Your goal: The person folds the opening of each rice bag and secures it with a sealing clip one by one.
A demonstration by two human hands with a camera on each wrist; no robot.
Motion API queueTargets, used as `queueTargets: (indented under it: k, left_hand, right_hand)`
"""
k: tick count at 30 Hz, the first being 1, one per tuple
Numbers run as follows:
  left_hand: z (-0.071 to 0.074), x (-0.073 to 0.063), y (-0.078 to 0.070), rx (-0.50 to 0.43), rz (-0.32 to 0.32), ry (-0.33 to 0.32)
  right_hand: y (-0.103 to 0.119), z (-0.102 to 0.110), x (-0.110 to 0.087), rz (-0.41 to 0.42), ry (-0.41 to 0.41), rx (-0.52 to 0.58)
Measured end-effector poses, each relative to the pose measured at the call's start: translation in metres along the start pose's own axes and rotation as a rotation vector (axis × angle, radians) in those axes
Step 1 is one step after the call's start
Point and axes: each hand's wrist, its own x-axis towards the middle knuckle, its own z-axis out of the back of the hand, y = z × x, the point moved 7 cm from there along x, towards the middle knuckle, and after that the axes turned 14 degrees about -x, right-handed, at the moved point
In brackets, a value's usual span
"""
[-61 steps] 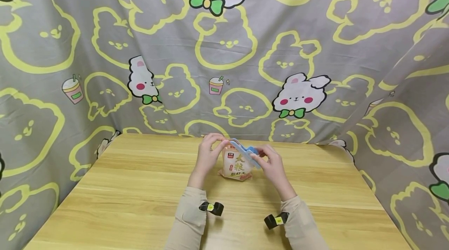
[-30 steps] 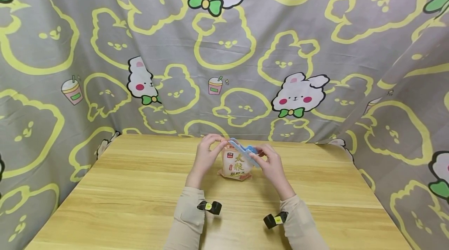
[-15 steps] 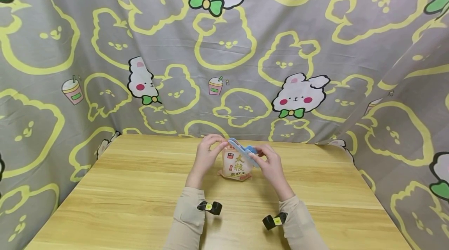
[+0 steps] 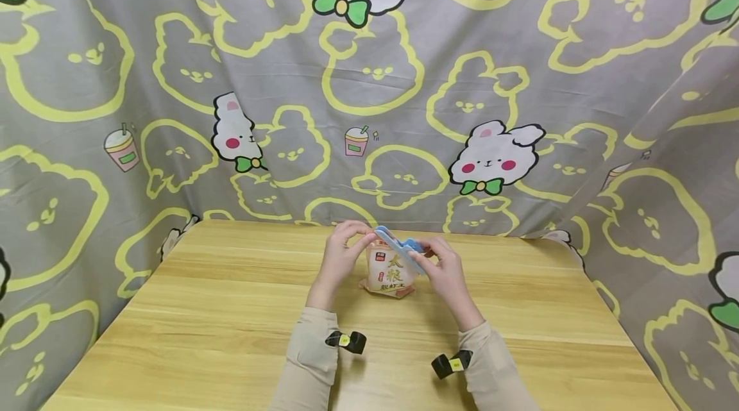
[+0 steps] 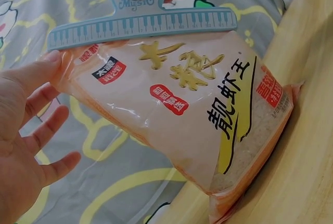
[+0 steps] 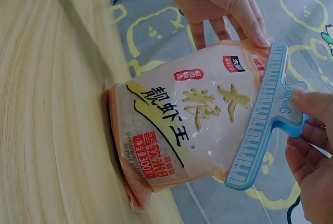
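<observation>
A plastic bag of rice (image 5: 171,94), pinkish-orange with gold and black lettering, stands on the table. Along its top edge lies a light blue bag clip (image 6: 257,125) with a piano-key ruler pattern and the word "Music". My left hand (image 4: 342,254) pinches the bag's upper left corner between thumb and index finger, right by the clip's end; its other fingers are spread loosely in the left wrist view. My right hand (image 4: 447,272) pinches the clip's handle between thumb and fingers. In the head view the clip slants down to the right.
The wood-grain table (image 4: 231,308) reaches back to a grey curtain (image 4: 398,90) printed with yellow outlines and white rabbits, which also hangs at both sides. A black wrist camera (image 4: 349,342) is strapped to the left sleeve, another wrist camera (image 4: 450,365) to the right.
Compared with two seconds ago, the clip sits slightly farther left along the bag's top, nearer my left fingertips. Over the last half second both hands and the bag look almost still.
</observation>
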Motion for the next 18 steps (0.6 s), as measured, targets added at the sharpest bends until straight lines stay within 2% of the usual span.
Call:
queueTargets:
  k: [10,18]
  left_hand:
    - [-0.0004,0.0007,0.0004,0.005,-0.001,-0.001]
    - [-0.001,-0.0003,0.0002,0.023,-0.047,-0.007]
  right_hand:
    - [0.0016,0.0004,0.0013,0.006,-0.006,-0.003]
    - [0.0042,-0.0007,0.0022,-0.005,-0.011,0.006]
